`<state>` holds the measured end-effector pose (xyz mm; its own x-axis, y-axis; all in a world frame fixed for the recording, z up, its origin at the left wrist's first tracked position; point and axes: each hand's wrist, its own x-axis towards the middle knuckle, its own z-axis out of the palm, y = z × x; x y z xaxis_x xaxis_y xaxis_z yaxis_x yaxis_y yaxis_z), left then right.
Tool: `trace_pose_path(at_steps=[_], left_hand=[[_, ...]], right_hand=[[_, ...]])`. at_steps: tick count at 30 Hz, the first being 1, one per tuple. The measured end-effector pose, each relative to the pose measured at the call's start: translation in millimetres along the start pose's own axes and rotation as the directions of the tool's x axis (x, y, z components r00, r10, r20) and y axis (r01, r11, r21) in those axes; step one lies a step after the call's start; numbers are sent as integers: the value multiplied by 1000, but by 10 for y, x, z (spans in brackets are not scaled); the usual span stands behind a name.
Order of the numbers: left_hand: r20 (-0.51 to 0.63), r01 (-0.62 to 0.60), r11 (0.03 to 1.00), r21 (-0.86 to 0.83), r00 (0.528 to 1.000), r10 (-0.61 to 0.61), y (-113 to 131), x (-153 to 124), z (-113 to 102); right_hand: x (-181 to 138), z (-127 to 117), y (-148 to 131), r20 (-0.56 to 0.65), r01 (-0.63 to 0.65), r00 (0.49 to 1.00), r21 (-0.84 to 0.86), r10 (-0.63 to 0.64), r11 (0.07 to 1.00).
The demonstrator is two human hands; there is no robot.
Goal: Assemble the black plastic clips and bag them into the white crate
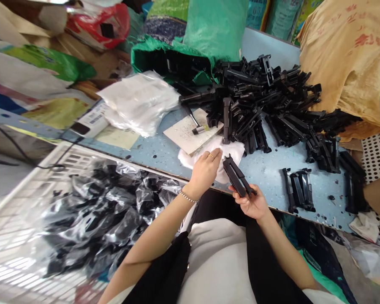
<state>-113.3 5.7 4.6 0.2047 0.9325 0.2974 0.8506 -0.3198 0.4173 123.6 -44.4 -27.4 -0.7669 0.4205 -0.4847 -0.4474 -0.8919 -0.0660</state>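
Note:
My right hand [251,202] is closed round a long black plastic part [237,176], held tilted just over the near edge of the blue table [266,171]. My left hand [205,169], with a ring and a bead bracelet, reaches to a white plastic bag [232,150] lying on the table, fingers curled on its edge. Beyond it a large heap of the same black plastic parts [266,105] spreads across the table.
A white crate [50,162] at the left holds bagged black parts [107,211]. A stack of clear bags [142,101], a card with a small tool [190,131], a green sack [190,50] and a tan sack [345,55] surround the heap. Three parts [299,188] lie apart at right.

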Motion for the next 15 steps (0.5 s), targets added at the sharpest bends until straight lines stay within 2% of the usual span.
trace_pose_path(at_steps=[2,4,6,8,10,12,14,15], left_hand=[[32,-105,994,43,994,104,122,-89,-91],[50,-251,968,-28,966,252,287,-242,-156],[52,-388,908,-157,915,400,454,-424,-175],[55,-459,849,-261,871,488,587,-586,-153],[42,-452,840,-300,874,485,669,-699,-138],[-17,-402,858,-320,908,419,689,-784,-223],[-78,-288,886,-364,957,280,615,-900,-482],[-69,-207,899,-385,978,195,524,-988,-674]], right_hand=[[38,13,-13,17,22,1000,-46,-21,999],[51,60,-23,-6,120,992,-195,-123,974],[34,147,2,-48,275,944,-430,-326,860],[-24,276,88,-57,362,869,-605,-491,710],[-129,431,229,-32,365,806,-759,-591,539],[-275,580,374,63,312,786,-899,-614,307],[-446,676,448,194,278,850,-955,-490,103],[-540,690,439,245,289,884,-956,-399,55]])
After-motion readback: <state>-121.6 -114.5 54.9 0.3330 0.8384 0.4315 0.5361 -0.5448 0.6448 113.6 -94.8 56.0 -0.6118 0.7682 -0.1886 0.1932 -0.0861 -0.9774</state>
